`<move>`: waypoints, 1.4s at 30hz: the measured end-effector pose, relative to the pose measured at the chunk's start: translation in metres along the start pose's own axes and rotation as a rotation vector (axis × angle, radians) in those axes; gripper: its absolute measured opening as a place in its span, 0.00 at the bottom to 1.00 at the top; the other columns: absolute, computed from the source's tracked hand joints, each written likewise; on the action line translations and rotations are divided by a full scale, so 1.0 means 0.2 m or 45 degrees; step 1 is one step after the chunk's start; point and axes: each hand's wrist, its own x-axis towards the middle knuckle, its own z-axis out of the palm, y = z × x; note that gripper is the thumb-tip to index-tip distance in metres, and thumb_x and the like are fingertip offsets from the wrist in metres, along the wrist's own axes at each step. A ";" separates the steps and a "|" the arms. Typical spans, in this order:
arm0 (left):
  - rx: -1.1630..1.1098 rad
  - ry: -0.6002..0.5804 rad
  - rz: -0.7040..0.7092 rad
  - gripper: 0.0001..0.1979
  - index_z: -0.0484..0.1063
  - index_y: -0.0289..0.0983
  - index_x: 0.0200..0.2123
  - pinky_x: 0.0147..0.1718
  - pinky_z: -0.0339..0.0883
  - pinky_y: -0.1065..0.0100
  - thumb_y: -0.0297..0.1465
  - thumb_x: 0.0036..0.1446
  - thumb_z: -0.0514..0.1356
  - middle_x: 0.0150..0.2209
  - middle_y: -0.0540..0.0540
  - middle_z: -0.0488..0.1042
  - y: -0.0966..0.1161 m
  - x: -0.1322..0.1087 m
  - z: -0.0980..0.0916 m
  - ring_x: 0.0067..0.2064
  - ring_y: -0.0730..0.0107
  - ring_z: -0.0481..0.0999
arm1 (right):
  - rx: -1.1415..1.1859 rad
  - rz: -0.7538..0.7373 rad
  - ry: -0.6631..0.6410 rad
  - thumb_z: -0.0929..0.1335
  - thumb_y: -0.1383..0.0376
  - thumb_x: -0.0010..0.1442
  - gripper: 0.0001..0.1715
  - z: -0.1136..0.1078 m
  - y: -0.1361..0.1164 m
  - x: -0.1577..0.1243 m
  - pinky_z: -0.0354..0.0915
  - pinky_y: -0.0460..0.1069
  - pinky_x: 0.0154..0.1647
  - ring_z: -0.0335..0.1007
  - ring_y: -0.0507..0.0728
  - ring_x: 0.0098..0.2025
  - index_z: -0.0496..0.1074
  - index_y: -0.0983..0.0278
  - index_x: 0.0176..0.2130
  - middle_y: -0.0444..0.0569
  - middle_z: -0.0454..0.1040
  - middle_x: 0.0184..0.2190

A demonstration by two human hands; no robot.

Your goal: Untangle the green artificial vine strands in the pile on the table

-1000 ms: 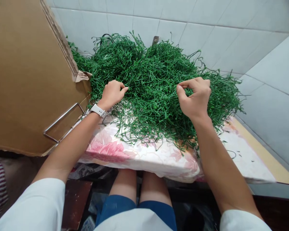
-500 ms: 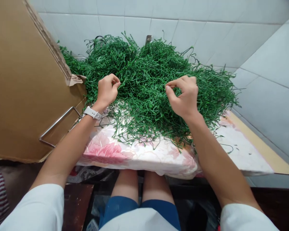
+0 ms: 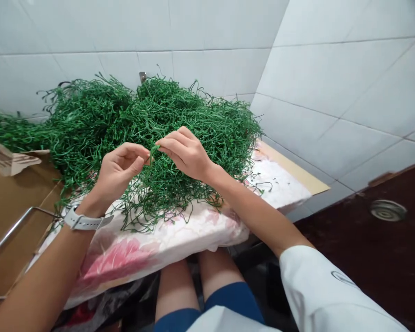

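Observation:
A big heap of thin, curly green stems (image 3: 197,115) with small bud-like tips, apparently plastic, covers the back of a flower-patterned cloth (image 3: 200,226). In front of the heap my two hands meet. My left hand (image 3: 119,168), with a pale watch strap (image 3: 86,220) at the wrist, pinches a green stem (image 3: 152,151) between thumb and fingertips. Closed on the upper end of that same piece is my right hand (image 3: 186,154), palm down. Whether it is one stem or a few together I cannot tell.
At the left stands a cardboard box (image 3: 7,198) with a torn flap and a metal wire handle (image 3: 12,233) beside it. White wall tiles (image 3: 210,69) rise behind. A yellowish board edge (image 3: 297,173) shows at right, with a dark surface bearing a round metal fitting (image 3: 388,210) beyond.
My hands came together from well apart, and a green stem now shows between them. The view has turned to the right.

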 end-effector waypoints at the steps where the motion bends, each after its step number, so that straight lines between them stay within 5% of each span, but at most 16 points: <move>1: -0.031 0.029 -0.016 0.17 0.83 0.43 0.40 0.35 0.75 0.69 0.46 0.52 0.74 0.35 0.47 0.82 0.00 0.01 0.00 0.35 0.71 0.80 | 0.007 0.030 0.037 0.60 0.63 0.76 0.14 -0.01 0.02 0.00 0.70 0.56 0.51 0.72 0.57 0.44 0.75 0.60 0.49 0.49 0.81 0.44; 4: -0.064 0.208 -0.045 0.19 0.82 0.42 0.43 0.38 0.76 0.70 0.48 0.54 0.72 0.38 0.46 0.82 -0.02 0.03 -0.01 0.37 0.72 0.80 | -0.002 0.243 0.232 0.59 0.60 0.77 0.17 -0.10 0.11 0.02 0.69 0.61 0.55 0.73 0.60 0.49 0.74 0.57 0.51 0.51 0.79 0.45; 8: 0.251 0.374 -0.011 0.17 0.81 0.40 0.34 0.31 0.70 0.71 0.49 0.55 0.70 0.29 0.48 0.78 -0.07 0.06 -0.06 0.31 0.74 0.75 | -0.077 0.626 0.673 0.53 0.54 0.78 0.23 -0.33 0.32 0.15 0.70 0.58 0.47 0.73 0.61 0.46 0.70 0.58 0.50 0.53 0.72 0.41; 11: 0.406 0.365 -0.030 0.16 0.79 0.39 0.32 0.31 0.70 0.68 0.46 0.56 0.68 0.28 0.47 0.77 -0.10 0.07 -0.09 0.30 0.71 0.74 | -0.215 0.658 1.044 0.57 0.64 0.77 0.14 -0.50 0.52 0.31 0.67 0.49 0.42 0.67 0.54 0.37 0.63 0.59 0.37 0.47 0.63 0.32; 12: 0.425 0.362 -0.044 0.15 0.78 0.39 0.32 0.32 0.69 0.67 0.45 0.56 0.68 0.29 0.46 0.77 -0.11 0.07 -0.10 0.31 0.71 0.74 | -0.205 0.715 1.033 0.59 0.67 0.76 0.15 -0.54 0.59 0.36 0.65 0.47 0.41 0.64 0.51 0.34 0.60 0.58 0.34 0.45 0.62 0.31; 16: 0.498 0.370 -0.085 0.12 0.76 0.39 0.31 0.31 0.66 0.67 0.43 0.55 0.65 0.28 0.47 0.76 -0.12 0.07 -0.11 0.31 0.69 0.73 | 0.030 1.301 0.499 0.66 0.77 0.67 0.14 -0.62 0.81 0.46 0.60 0.46 0.38 0.59 0.47 0.28 0.65 0.61 0.33 0.39 0.66 0.24; 18: 0.556 0.371 -0.091 0.12 0.75 0.39 0.32 0.30 0.64 0.67 0.43 0.56 0.63 0.27 0.47 0.75 -0.12 0.07 -0.12 0.30 0.69 0.71 | -0.002 1.414 0.484 0.67 0.79 0.62 0.12 -0.62 0.85 0.45 0.59 0.48 0.36 0.60 0.47 0.26 0.69 0.64 0.34 0.38 0.67 0.21; 21: 0.700 0.367 -0.100 0.13 0.74 0.39 0.32 0.29 0.61 0.67 0.43 0.57 0.59 0.27 0.48 0.73 -0.12 0.07 -0.14 0.28 0.70 0.67 | -0.047 1.379 0.704 0.64 0.80 0.62 0.14 -0.61 0.81 0.42 0.56 0.49 0.32 0.57 0.48 0.22 0.71 0.64 0.31 0.37 0.65 0.18; 24: 0.957 0.397 -0.134 0.13 0.73 0.38 0.33 0.31 0.63 0.65 0.41 0.59 0.57 0.28 0.47 0.74 -0.12 0.07 -0.17 0.28 0.68 0.69 | 0.071 1.345 0.750 0.63 0.81 0.62 0.17 -0.58 0.71 0.39 0.55 0.49 0.31 0.54 0.49 0.21 0.70 0.62 0.29 0.37 0.63 0.17; 27: 1.382 0.378 -0.157 0.13 0.74 0.36 0.37 0.44 0.70 0.56 0.38 0.63 0.54 0.37 0.38 0.79 -0.11 0.07 -0.22 0.40 0.55 0.77 | 0.248 1.248 0.679 0.63 0.81 0.61 0.18 -0.52 0.58 0.40 0.55 0.49 0.30 0.54 0.49 0.21 0.70 0.61 0.28 0.38 0.63 0.18; 30: 1.757 0.354 -0.256 0.17 0.75 0.31 0.47 0.57 0.67 0.47 0.35 0.63 0.53 0.50 0.28 0.77 -0.08 0.06 -0.28 0.55 0.40 0.74 | 0.414 1.171 0.638 0.64 0.81 0.60 0.19 -0.44 0.44 0.47 0.52 0.50 0.27 0.54 0.50 0.20 0.70 0.61 0.27 0.39 0.64 0.18; 34: 1.919 0.382 -0.489 0.22 0.73 0.29 0.54 0.57 0.66 0.40 0.36 0.63 0.56 0.57 0.22 0.73 -0.09 0.04 -0.38 0.60 0.31 0.71 | 0.593 1.088 0.420 0.67 0.79 0.61 0.18 -0.35 0.22 0.58 0.51 0.50 0.23 0.60 0.49 0.20 0.71 0.62 0.25 0.42 0.67 0.19; 38: 1.904 0.265 -0.566 0.17 0.77 0.32 0.44 0.55 0.66 0.37 0.39 0.62 0.60 0.46 0.23 0.80 -0.13 0.02 -0.45 0.57 0.29 0.73 | 0.648 0.833 0.100 0.71 0.75 0.62 0.12 -0.23 0.05 0.65 0.56 0.50 0.25 0.60 0.49 0.19 0.74 0.64 0.28 0.42 0.68 0.17; 42: 1.838 0.297 -0.496 0.10 0.75 0.36 0.34 0.54 0.65 0.37 0.36 0.62 0.59 0.41 0.27 0.81 -0.15 0.03 -0.46 0.54 0.33 0.74 | 0.726 0.752 0.032 0.69 0.74 0.63 0.14 -0.11 -0.01 0.66 0.60 0.52 0.29 0.62 0.51 0.22 0.71 0.62 0.27 0.43 0.67 0.18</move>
